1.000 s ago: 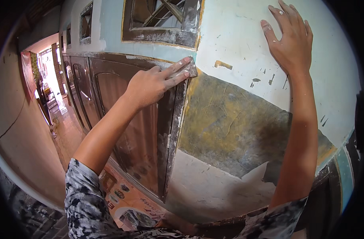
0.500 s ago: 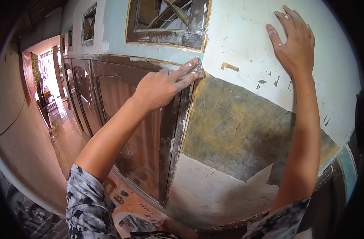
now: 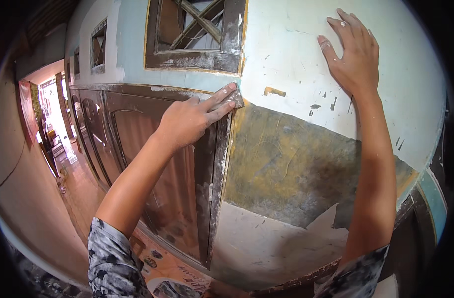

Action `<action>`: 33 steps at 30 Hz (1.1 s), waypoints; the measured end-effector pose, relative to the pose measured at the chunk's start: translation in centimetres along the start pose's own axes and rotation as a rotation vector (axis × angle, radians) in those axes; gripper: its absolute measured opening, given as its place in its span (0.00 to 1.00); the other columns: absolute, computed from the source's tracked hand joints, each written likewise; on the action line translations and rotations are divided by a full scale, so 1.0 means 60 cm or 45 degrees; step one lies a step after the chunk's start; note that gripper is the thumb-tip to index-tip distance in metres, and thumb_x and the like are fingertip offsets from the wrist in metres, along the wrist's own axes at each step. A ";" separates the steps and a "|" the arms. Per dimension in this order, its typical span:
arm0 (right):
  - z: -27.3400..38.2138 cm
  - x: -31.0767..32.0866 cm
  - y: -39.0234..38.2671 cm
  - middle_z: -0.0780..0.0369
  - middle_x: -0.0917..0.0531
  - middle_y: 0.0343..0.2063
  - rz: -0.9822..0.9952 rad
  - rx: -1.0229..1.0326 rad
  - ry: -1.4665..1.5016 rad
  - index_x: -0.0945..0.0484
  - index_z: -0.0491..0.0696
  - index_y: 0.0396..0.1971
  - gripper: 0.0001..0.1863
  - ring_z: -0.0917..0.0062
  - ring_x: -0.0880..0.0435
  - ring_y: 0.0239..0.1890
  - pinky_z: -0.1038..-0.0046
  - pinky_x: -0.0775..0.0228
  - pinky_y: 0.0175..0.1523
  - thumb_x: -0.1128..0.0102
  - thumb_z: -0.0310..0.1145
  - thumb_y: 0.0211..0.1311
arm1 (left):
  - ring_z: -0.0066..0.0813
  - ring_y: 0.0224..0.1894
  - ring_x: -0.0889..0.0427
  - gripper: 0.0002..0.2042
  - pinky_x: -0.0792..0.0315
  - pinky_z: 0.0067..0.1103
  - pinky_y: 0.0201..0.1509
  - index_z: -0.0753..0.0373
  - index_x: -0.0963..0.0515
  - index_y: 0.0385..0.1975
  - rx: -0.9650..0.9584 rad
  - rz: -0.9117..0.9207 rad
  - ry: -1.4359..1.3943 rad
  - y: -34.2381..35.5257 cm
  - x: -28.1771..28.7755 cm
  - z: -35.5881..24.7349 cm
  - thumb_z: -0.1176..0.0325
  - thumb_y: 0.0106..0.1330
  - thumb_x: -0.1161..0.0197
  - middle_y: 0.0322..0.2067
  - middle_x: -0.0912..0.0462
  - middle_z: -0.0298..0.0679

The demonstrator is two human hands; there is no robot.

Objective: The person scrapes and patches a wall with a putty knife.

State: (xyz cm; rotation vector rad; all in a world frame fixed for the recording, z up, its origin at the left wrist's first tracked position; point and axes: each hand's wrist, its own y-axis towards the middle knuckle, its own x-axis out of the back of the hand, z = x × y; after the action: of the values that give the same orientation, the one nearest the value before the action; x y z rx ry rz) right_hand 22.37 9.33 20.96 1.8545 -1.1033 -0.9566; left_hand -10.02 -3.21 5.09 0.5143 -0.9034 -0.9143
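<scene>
Your left hand (image 3: 183, 123) has two fingers stretched over a small dark grey piece (image 3: 239, 99), holding it against the upper right corner of the brown door frame (image 3: 220, 164); your thumb is hidden, so you cannot tell how it grips. The piece sits just below the lower right corner of the barred window (image 3: 192, 61) and beside the top of an olive-yellow patch (image 3: 286, 164). Your right hand (image 3: 355, 62) holds nothing: it lies spread, palm toward the white wall (image 3: 286, 44), higher up and well apart from the left. Pale dust marks the fingers of both hands. Below the patch runs a pale grey band (image 3: 266, 238). Your patterned left sleeve (image 3: 113, 258) partly covers an orange printed sheet (image 3: 182, 273), and far left a passage leads to a bright doorway (image 3: 58, 107).
</scene>
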 end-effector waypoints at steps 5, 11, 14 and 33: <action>-0.001 0.001 -0.002 0.68 0.27 0.70 -0.003 -0.023 -0.007 0.21 0.58 0.61 0.23 0.69 0.35 0.74 0.58 0.50 0.78 0.40 0.50 0.70 | 0.36 0.33 0.16 0.29 0.17 0.30 0.32 0.42 0.27 0.67 -0.047 0.017 0.032 0.003 0.005 0.002 0.76 0.65 0.44 0.77 0.40 0.23; 0.048 0.051 0.011 0.54 0.28 0.66 0.105 -0.213 0.153 0.20 0.46 0.54 0.23 0.62 0.37 0.73 0.54 0.53 0.79 0.34 0.42 0.62 | 0.35 0.34 0.16 0.30 0.17 0.29 0.34 0.42 0.26 0.67 -0.046 0.088 0.072 0.011 0.020 0.003 0.76 0.63 0.43 0.77 0.41 0.22; 0.024 0.034 0.002 0.54 0.27 0.65 0.078 -0.134 0.176 0.20 0.46 0.53 0.23 0.61 0.36 0.73 0.54 0.52 0.78 0.34 0.42 0.62 | 0.35 0.34 0.16 0.30 0.17 0.30 0.34 0.42 0.25 0.66 -0.064 0.050 0.065 0.010 0.022 0.001 0.77 0.63 0.43 0.77 0.41 0.22; 0.009 0.046 0.001 0.55 0.25 0.64 0.025 -0.130 0.315 0.19 0.45 0.49 0.21 0.59 0.34 0.72 0.55 0.49 0.76 0.31 0.39 0.58 | 0.38 0.47 0.14 0.33 0.16 0.32 0.39 0.47 0.27 0.67 0.171 -0.321 -0.317 0.038 0.006 -0.068 0.81 0.58 0.41 0.73 0.32 0.25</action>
State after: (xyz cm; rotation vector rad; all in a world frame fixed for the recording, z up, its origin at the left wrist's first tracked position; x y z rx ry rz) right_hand 22.84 6.67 20.20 1.8188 -0.9046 -0.7348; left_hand -5.42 -2.24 4.68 0.6493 -1.1486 -1.1701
